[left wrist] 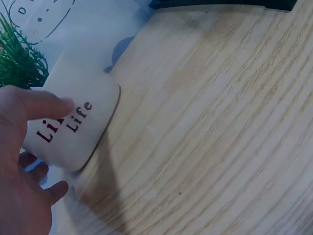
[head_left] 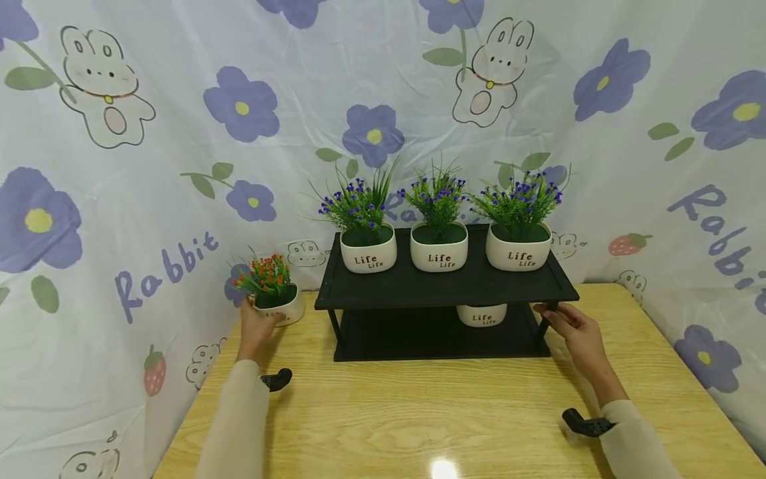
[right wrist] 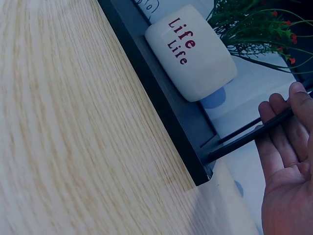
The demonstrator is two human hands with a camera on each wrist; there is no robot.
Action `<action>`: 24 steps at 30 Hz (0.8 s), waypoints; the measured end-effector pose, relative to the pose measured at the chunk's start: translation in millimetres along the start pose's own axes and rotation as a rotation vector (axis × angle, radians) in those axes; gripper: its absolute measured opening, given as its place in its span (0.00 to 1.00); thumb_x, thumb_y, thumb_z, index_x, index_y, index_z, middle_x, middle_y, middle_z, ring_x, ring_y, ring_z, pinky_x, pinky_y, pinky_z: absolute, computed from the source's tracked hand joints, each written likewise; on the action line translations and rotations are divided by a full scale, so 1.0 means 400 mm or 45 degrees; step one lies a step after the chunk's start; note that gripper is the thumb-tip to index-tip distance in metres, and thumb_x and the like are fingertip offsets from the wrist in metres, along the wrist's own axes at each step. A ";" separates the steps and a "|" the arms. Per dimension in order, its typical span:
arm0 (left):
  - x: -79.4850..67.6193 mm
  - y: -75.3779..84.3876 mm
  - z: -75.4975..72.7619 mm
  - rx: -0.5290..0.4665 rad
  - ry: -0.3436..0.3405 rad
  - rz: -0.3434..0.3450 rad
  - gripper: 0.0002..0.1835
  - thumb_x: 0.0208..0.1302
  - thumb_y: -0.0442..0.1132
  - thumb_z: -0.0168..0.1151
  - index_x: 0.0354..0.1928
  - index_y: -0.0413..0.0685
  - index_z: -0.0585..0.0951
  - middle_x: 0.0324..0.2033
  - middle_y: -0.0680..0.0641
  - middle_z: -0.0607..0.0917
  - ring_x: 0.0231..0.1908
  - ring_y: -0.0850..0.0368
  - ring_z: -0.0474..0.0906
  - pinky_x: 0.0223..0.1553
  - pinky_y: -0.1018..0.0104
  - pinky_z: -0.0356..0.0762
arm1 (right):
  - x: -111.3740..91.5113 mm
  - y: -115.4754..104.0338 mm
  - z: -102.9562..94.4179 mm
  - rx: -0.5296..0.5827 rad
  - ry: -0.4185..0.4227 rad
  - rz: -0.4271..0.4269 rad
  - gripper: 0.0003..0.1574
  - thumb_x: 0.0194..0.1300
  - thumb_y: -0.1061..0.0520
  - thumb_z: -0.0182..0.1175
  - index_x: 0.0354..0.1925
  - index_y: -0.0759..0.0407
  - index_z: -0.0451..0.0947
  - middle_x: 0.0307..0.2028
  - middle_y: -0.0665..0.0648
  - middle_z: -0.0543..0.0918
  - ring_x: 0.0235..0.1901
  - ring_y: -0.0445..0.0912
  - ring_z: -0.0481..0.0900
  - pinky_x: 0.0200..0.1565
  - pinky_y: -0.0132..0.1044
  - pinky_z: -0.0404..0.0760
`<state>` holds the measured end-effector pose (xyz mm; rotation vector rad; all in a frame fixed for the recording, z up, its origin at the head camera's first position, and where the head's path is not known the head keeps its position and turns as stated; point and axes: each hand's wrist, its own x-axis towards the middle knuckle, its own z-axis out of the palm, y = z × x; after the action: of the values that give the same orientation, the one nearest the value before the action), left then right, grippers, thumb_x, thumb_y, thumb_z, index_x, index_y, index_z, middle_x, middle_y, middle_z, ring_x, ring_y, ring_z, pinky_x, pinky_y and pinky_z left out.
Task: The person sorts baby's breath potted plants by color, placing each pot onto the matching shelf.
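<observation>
At the left back of the table, my left hand (head_left: 257,328) grips a white flowerpot (left wrist: 88,142) with red-orange flowers. The thumb lies across the "Life" lettering; other fingers reach round its side, partly hidden. A black two-tier shelf (head_left: 443,291) stands in the middle. My right hand (head_left: 577,332) holds its right front post (right wrist: 244,139), fingers behind the post and thumb near its upper end. Three white pots with purple flowers, left (head_left: 368,257), middle (head_left: 439,256) and right (head_left: 518,255), sit on the upper tier. Another pot (right wrist: 190,54) with red flowers stands on the lower tier, towards the right.
The wooden table (head_left: 383,412) extends in front of the shelf. A white cloth (head_left: 161,159) printed with rabbits and purple flowers hangs behind and at both sides. Black wrist mounts, left (head_left: 278,380) and right (head_left: 586,424), stick out from the sleeves.
</observation>
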<state>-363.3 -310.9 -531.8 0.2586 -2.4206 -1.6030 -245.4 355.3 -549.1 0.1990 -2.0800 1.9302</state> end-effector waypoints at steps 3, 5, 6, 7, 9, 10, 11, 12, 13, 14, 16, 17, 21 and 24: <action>0.006 -0.008 0.006 0.031 0.003 -0.024 0.57 0.66 0.29 0.69 0.86 0.39 0.40 0.82 0.28 0.49 0.82 0.29 0.50 0.84 0.37 0.51 | 0.000 -0.002 0.000 0.003 -0.001 0.010 0.25 0.81 0.56 0.60 0.70 0.64 0.77 0.55 0.42 0.91 0.57 0.28 0.85 0.58 0.18 0.80; 0.005 -0.010 0.011 0.097 0.005 -0.044 0.57 0.67 0.32 0.71 0.85 0.36 0.41 0.80 0.26 0.50 0.80 0.28 0.52 0.83 0.36 0.54 | 0.000 -0.003 0.000 0.011 -0.002 0.014 0.25 0.81 0.56 0.60 0.70 0.64 0.77 0.55 0.41 0.91 0.56 0.28 0.85 0.58 0.18 0.80; 0.003 -0.010 0.013 0.138 0.006 -0.057 0.57 0.67 0.34 0.72 0.85 0.34 0.42 0.79 0.24 0.50 0.79 0.27 0.52 0.82 0.35 0.54 | 0.000 -0.003 0.000 0.011 -0.003 0.014 0.26 0.81 0.56 0.60 0.70 0.64 0.77 0.55 0.41 0.91 0.56 0.28 0.85 0.58 0.18 0.80; 0.002 -0.010 0.014 0.175 0.003 -0.064 0.57 0.67 0.36 0.72 0.84 0.33 0.43 0.78 0.23 0.49 0.77 0.25 0.53 0.81 0.34 0.55 | 0.000 -0.003 0.000 0.013 -0.005 0.013 0.26 0.81 0.56 0.60 0.70 0.64 0.77 0.55 0.41 0.91 0.56 0.28 0.85 0.58 0.18 0.80; -0.003 -0.008 0.017 0.211 -0.010 -0.091 0.57 0.67 0.40 0.73 0.84 0.34 0.43 0.76 0.23 0.48 0.76 0.25 0.53 0.80 0.34 0.57 | 0.000 -0.003 0.000 0.023 -0.009 0.014 0.26 0.81 0.56 0.60 0.70 0.64 0.77 0.55 0.41 0.91 0.57 0.28 0.85 0.58 0.18 0.80; -0.006 -0.005 0.019 0.210 -0.011 -0.092 0.57 0.67 0.40 0.74 0.84 0.34 0.44 0.76 0.24 0.49 0.76 0.25 0.54 0.80 0.34 0.57 | 0.000 -0.003 0.000 0.028 -0.010 0.013 0.26 0.81 0.56 0.60 0.70 0.64 0.77 0.55 0.41 0.91 0.57 0.28 0.85 0.58 0.18 0.80; -0.007 -0.003 0.020 0.194 -0.018 -0.089 0.56 0.67 0.41 0.74 0.83 0.34 0.45 0.76 0.24 0.48 0.76 0.25 0.53 0.80 0.34 0.57 | 0.000 -0.002 -0.001 0.030 -0.011 0.012 0.26 0.81 0.56 0.60 0.70 0.65 0.77 0.55 0.41 0.91 0.57 0.28 0.85 0.59 0.18 0.80; -0.007 -0.001 0.023 0.169 -0.027 -0.089 0.55 0.67 0.40 0.74 0.82 0.34 0.46 0.76 0.25 0.48 0.77 0.26 0.53 0.81 0.36 0.57 | 0.000 -0.002 -0.001 0.035 -0.013 0.011 0.26 0.81 0.56 0.60 0.70 0.65 0.77 0.54 0.42 0.91 0.57 0.28 0.85 0.59 0.18 0.80; -0.009 0.001 0.026 0.131 -0.039 -0.087 0.54 0.67 0.39 0.74 0.81 0.33 0.46 0.76 0.25 0.49 0.78 0.27 0.53 0.81 0.37 0.56 | 0.000 -0.002 -0.001 0.041 -0.013 0.010 0.25 0.81 0.56 0.60 0.70 0.65 0.77 0.54 0.42 0.91 0.57 0.28 0.85 0.59 0.18 0.80; -0.010 0.002 0.029 0.091 -0.051 -0.082 0.53 0.67 0.38 0.74 0.80 0.33 0.46 0.76 0.25 0.49 0.79 0.28 0.52 0.82 0.37 0.56 | 0.000 -0.001 -0.001 0.047 -0.014 0.009 0.25 0.81 0.56 0.60 0.70 0.65 0.77 0.54 0.42 0.91 0.57 0.28 0.85 0.59 0.18 0.80; -0.013 0.005 0.035 0.014 -0.069 -0.076 0.51 0.67 0.36 0.73 0.77 0.33 0.45 0.76 0.26 0.51 0.79 0.29 0.53 0.82 0.39 0.56 | 0.000 0.000 -0.002 0.049 -0.014 0.005 0.25 0.81 0.56 0.60 0.70 0.65 0.77 0.54 0.42 0.91 0.56 0.28 0.85 0.59 0.19 0.80; -0.014 0.005 0.038 -0.021 -0.077 -0.078 0.50 0.67 0.34 0.73 0.76 0.33 0.45 0.76 0.26 0.52 0.79 0.30 0.54 0.82 0.39 0.56 | 0.000 0.000 -0.002 0.049 -0.015 0.003 0.25 0.81 0.57 0.60 0.70 0.65 0.77 0.54 0.42 0.91 0.56 0.29 0.85 0.59 0.19 0.81; -0.017 0.001 0.045 0.016 -0.079 -0.060 0.53 0.67 0.36 0.74 0.78 0.32 0.45 0.76 0.26 0.53 0.76 0.29 0.56 0.81 0.38 0.58 | 0.000 0.001 -0.001 0.039 -0.010 -0.001 0.24 0.81 0.57 0.59 0.69 0.65 0.78 0.54 0.40 0.91 0.57 0.29 0.85 0.59 0.19 0.81; -0.016 -0.003 0.047 0.154 -0.080 -0.064 0.57 0.66 0.43 0.75 0.82 0.32 0.46 0.75 0.26 0.51 0.74 0.28 0.56 0.80 0.35 0.59 | -0.001 0.001 0.000 0.046 -0.008 -0.001 0.24 0.81 0.57 0.60 0.69 0.65 0.78 0.54 0.40 0.91 0.57 0.29 0.85 0.59 0.19 0.81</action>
<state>-362.5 -293.2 -540.6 0.2962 -2.5830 -1.5088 -245.1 355.3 -549.8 0.2139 -2.0495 1.9704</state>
